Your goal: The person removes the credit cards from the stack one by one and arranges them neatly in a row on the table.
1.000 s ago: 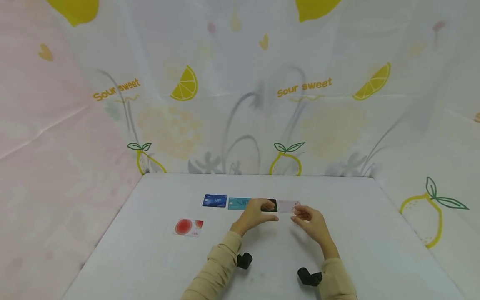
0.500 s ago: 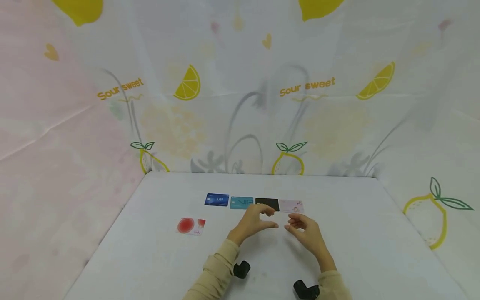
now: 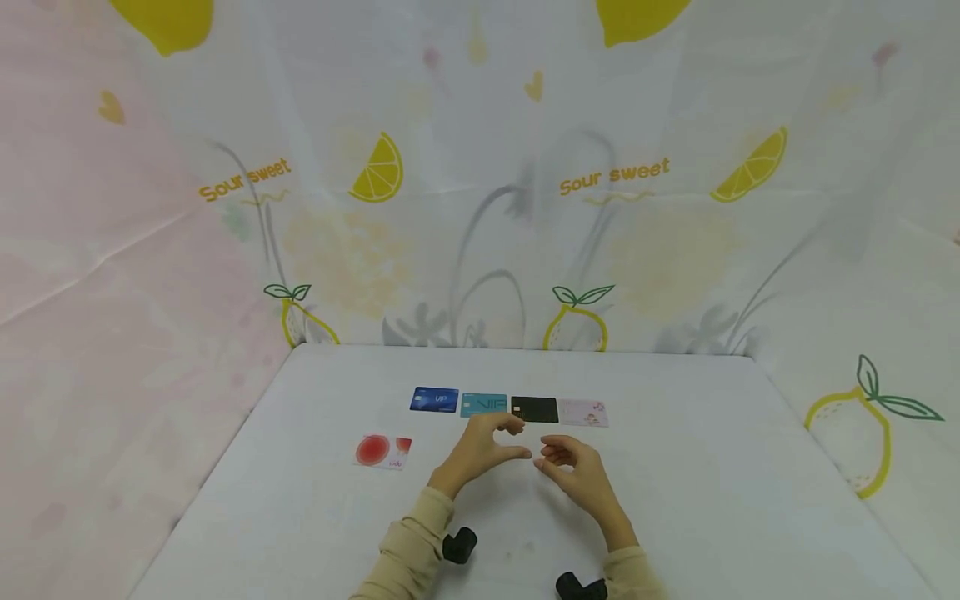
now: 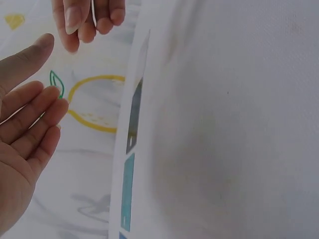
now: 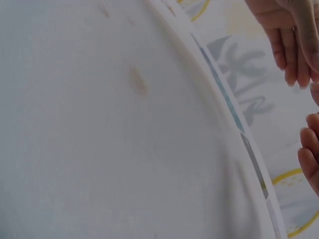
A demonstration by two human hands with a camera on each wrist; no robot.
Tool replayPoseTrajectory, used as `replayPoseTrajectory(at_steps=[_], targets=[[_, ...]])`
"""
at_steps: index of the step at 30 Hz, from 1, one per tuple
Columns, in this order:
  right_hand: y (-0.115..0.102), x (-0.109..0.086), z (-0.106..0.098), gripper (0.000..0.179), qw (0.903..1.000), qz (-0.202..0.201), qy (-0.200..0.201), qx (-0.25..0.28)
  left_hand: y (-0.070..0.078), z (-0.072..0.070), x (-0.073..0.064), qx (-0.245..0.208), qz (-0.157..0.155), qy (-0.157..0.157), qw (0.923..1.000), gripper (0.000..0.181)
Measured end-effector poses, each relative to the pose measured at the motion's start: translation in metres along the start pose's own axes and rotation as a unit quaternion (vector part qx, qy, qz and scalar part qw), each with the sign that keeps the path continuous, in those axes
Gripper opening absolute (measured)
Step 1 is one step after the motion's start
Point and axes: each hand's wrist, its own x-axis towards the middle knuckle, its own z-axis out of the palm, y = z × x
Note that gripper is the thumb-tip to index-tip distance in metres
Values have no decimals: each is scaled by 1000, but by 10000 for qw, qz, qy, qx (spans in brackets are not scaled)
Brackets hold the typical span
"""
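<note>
In the head view, a row of flat cards lies on the white table: a dark blue VIP card point(image 3: 434, 400), a teal VIP card point(image 3: 480, 403), a black card point(image 3: 535, 409) and a pale pink card point(image 3: 585, 412). A white card with red circles point(image 3: 382, 452) lies apart, nearer and to the left. My left hand point(image 3: 480, 452) is just in front of the teal and black cards, thumb and fingers spread with nothing between them. Facing it, my right hand point(image 3: 581, 475) has loosely bent fingers and holds nothing. In the left wrist view, a small gap separates the hands.
The white table point(image 3: 697, 483) ends at a printed lemon-pattern cloth point(image 3: 480, 250) behind it, with more cloth on both sides. Black wrist mounts point(image 3: 460, 546) sit at both sleeves.
Both hands have drawn left and toward me, away from the pale pink card. The black and pink cards are uncovered now. The cards keep their places.
</note>
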Motion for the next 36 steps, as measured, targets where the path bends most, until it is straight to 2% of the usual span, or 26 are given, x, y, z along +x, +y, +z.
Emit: replayPoseTrajectory(at_steps=[3,9,18,22,30,36], targets=[[-9,2,7,29,9998,-74,-166,5,-5,-8,-4,13,-34,66,10000,35],[-44,4,15,26,9988,-251,-409,-41,-14,-25,-14,188,-111,176,9996,36],[-55,13,30,25,9969,-455,-640,77,-24,-49,-31,422,-381,442,9974,35],[-57,17,37,26,9967,-415,-685,144,-31,-60,-40,560,-501,561,9956,37],[-59,25,50,25,9952,-272,-907,227,-45,-82,-56,494,-656,657,9945,38],[-32,33,70,25,9954,-282,-912,119,-52,-100,-67,475,-962,599,9924,39]])
